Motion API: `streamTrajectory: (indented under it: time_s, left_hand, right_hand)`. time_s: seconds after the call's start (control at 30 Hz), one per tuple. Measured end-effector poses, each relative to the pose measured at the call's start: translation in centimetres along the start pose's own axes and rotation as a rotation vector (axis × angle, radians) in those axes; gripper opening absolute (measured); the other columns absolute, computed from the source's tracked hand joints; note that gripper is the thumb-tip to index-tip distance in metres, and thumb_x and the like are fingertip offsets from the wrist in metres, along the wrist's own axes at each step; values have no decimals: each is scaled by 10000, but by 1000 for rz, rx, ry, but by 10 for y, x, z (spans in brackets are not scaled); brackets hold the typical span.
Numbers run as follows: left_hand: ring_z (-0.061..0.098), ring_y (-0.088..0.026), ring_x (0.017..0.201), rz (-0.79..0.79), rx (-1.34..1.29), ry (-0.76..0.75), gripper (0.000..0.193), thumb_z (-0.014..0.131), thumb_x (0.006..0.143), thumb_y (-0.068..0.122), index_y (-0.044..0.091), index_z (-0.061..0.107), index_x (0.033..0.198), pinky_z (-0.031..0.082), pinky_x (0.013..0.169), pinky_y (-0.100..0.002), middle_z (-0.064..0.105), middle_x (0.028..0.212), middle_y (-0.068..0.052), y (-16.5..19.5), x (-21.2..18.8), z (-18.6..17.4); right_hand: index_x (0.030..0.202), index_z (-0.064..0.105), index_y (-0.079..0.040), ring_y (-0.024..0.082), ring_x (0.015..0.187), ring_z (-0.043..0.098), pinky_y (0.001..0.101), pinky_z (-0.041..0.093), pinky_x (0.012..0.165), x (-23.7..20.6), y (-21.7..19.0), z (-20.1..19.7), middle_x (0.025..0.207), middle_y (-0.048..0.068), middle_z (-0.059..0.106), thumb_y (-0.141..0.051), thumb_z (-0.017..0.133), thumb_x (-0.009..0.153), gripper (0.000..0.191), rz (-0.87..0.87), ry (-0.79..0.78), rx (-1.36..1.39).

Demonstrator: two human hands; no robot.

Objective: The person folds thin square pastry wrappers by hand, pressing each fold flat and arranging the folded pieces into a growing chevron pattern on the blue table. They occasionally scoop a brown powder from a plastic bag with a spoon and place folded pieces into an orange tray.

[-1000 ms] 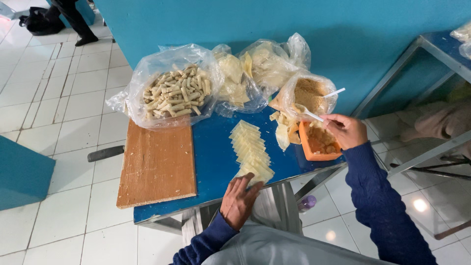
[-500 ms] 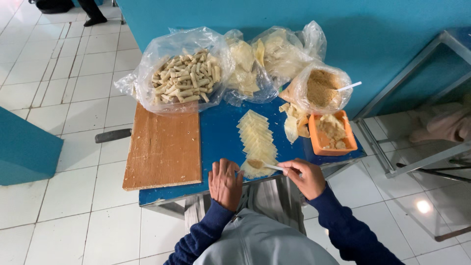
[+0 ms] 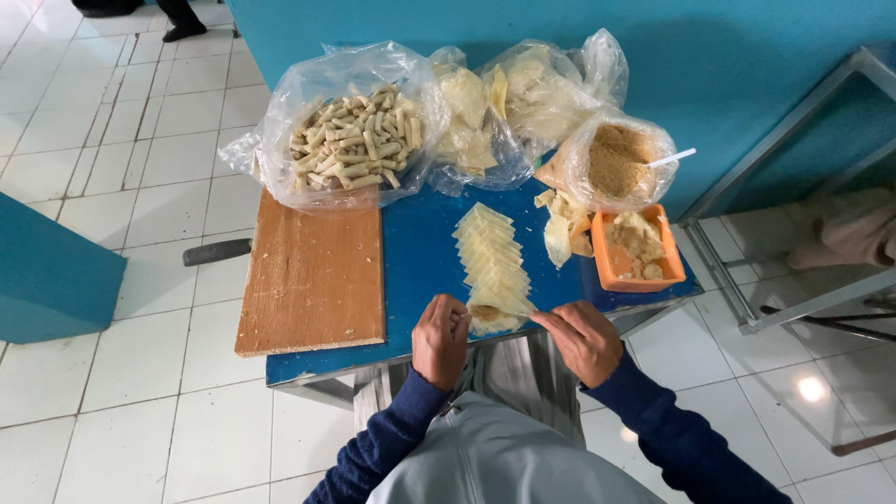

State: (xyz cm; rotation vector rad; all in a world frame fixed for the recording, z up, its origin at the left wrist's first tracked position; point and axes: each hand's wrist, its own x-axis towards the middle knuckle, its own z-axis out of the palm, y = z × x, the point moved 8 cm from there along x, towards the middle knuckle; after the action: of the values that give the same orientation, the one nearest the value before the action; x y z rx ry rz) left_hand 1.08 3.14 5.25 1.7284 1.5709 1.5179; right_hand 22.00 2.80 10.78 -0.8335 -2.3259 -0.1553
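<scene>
At the near edge of the blue bench [image 3: 420, 271], the left hand [image 3: 441, 338] and right hand [image 3: 583, 338] pinch the nearest wrapper [image 3: 495, 315] from either side, fingers closed on its edges. It ends a row of pale square wrappers [image 3: 490, 252] running farther up the bench. A wooden board [image 3: 313, 275] lies left; an orange tub [image 3: 639, 250] sits right. Farthest are a bag of rolls [image 3: 350, 140], bags of wrappers [image 3: 509, 98], and a bag of crumbs [image 3: 616, 161].

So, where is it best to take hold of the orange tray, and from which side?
Grip the orange tray by its long left rim, probably coming from the near side. Its right edge lies close to the blue table's edge, and the bag of crumbs crowds its far end.
</scene>
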Motion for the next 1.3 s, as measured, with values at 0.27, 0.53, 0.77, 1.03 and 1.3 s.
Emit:
streamTrajectory:
  time_s: [0.27,0.53,0.77,1.03,1.3]
  left_hand:
    - [643,-221,704,27,-65,-91,184,711,830,-46,30,600,954,536,650,-320,624,857,-98,2,6,6]
    - [666,-266,854,110,-42,-207,377,779,733,-38,22,582,1048,555,739,-357,631,974,-119,0,4,11]
    - [636,-316,916,169,25,-252,343,783,779,36,5,599,1066,525,800,-414,635,1011,-128,-1,3,15]
    - [626,-340,974,193,75,-240,302,721,828,33,-2,610,1108,513,855,-430,638,1081,-137,0,-2,15]
    - [587,-385,1039,246,109,-259,380,727,827,57,-4,592,1178,485,903,-456,621,1126,-166,12,-4,10]
  right_hand:
    - [1175,745,-105,265,814,623,388,519,726,-6,12,-23,901,64,627,47,711,823,385,79,79,-72]
    - [1169,774,-95,272,872,629,419,525,819,26,144,-91,927,97,647,-56,713,1035,152,435,185,-433]
    - [1229,743,-146,359,1170,567,469,454,1006,55,113,-54,1424,222,611,-84,715,944,293,315,183,-463]
    - [940,701,-113,303,928,548,454,413,751,13,1,40,1025,34,601,-212,813,775,222,286,-31,-74]
    - [972,662,-94,301,941,555,433,454,820,1,7,56,1011,48,607,-150,762,850,168,332,-21,-43]
